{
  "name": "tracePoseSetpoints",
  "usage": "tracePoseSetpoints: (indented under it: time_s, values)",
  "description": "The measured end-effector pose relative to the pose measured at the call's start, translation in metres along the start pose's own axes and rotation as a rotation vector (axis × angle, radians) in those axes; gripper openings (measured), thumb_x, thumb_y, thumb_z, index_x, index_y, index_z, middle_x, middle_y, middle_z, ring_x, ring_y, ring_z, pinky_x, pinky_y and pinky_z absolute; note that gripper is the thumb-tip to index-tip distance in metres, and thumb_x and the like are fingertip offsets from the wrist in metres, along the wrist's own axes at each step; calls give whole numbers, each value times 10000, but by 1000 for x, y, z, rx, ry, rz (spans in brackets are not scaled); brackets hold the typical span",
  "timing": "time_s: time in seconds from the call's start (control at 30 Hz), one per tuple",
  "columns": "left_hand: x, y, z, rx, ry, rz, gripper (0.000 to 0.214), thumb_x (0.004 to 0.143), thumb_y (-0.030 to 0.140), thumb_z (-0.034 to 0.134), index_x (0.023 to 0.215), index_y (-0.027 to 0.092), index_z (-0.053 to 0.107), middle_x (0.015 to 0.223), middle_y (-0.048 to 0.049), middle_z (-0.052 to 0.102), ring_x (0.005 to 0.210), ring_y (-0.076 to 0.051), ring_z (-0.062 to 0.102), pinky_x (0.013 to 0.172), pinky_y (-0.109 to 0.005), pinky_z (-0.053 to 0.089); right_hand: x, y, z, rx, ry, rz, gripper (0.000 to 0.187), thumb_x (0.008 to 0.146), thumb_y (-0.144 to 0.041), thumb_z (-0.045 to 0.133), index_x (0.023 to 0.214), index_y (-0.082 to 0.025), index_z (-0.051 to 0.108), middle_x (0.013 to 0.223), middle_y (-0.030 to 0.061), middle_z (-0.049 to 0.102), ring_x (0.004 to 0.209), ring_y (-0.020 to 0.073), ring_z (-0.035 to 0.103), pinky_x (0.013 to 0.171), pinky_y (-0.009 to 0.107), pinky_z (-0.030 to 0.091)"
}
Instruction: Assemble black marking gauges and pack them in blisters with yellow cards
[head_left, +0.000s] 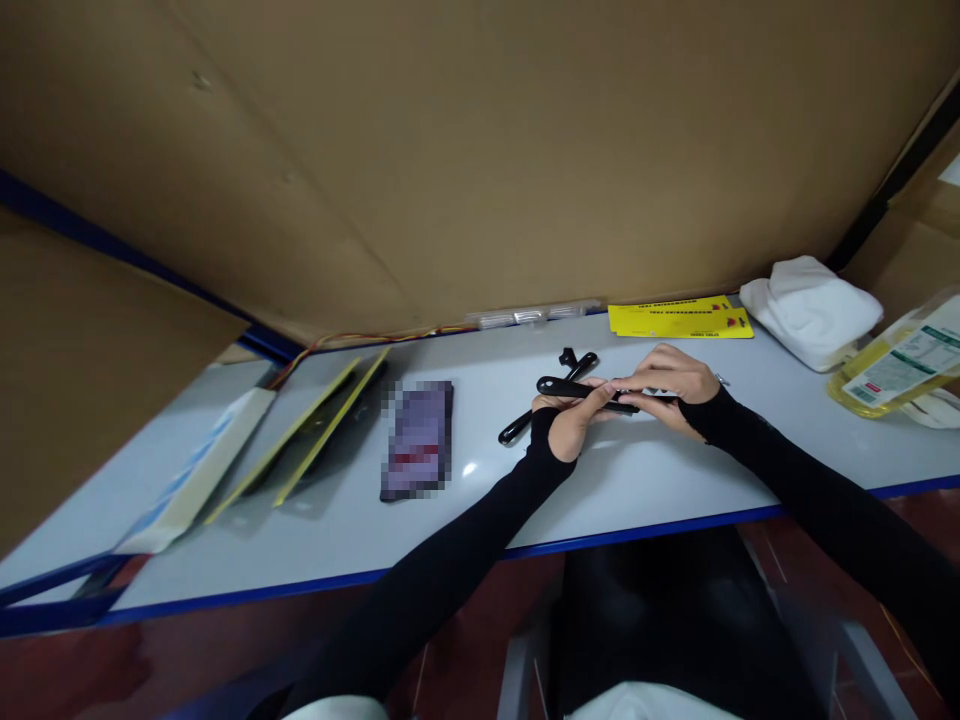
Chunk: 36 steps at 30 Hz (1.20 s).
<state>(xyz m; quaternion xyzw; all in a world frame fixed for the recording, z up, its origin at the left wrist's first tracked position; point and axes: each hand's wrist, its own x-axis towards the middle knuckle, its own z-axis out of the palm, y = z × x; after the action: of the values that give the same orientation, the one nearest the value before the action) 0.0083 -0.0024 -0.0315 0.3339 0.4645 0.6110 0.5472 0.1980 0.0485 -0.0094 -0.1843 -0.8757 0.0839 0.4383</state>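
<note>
My left hand (571, 420) is closed around a black spokeshave (568, 387), held just above the table. Its near handle, with a hole at the tip, sticks out to the left past my fingers. My right hand (671, 380) meets the tool from the other side, thumb and fingers pinched at its middle. Those fingers hide the centre, so any small part there cannot be made out. Behind and left of my left hand, a second black spokeshave (516, 428) lies slantwise on the table, partly covered by the hand and the held tool.
Yellow cards (679, 322) lie at the back, near clear plastic packs (529, 316). A white cloth bundle (814, 310) and a bottle of yellow liquid (892, 370) stand right. Leftward are a blurred purple packet (420, 430), yellow-edged sheets (330, 430) and a long white box (199, 470).
</note>
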Motion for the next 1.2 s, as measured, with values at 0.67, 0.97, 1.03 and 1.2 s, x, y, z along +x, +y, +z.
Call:
tracePoseSetpoints:
  time_s: [0.67,0.97,1.03,1.2]
  values:
    - [2,1,-1,-12,21,7,420,557,437,1000,739,118,799,798,-78,777,696,-227,751,685,-389,679,-4,-3,1,81,-56,-22,214,964,-415,755,996,-204,748,797,21,678,682,138,591,637,273,513]
    - [-2,-1,-1,41,-37,-13,451,603,455,989,814,97,813,855,-115,799,755,-263,784,715,-400,685,-2,-7,-5,0,-51,103,150,997,-308,693,1095,-230,775,846,10,662,634,110,534,591,254,462]
    - [-2,-2,-1,34,-32,-4,446,599,454,990,798,99,808,838,-105,794,742,-251,779,702,-391,687,-1,-7,-5,-10,-31,118,122,983,-312,702,1032,-222,766,797,1,637,624,114,528,582,260,446]
    - [-2,-4,2,20,25,10,444,559,446,1004,755,104,800,807,-85,780,716,-222,762,669,-361,688,0,-8,-1,-129,0,58,156,975,-263,652,833,-204,683,712,-4,604,602,123,511,589,272,431]
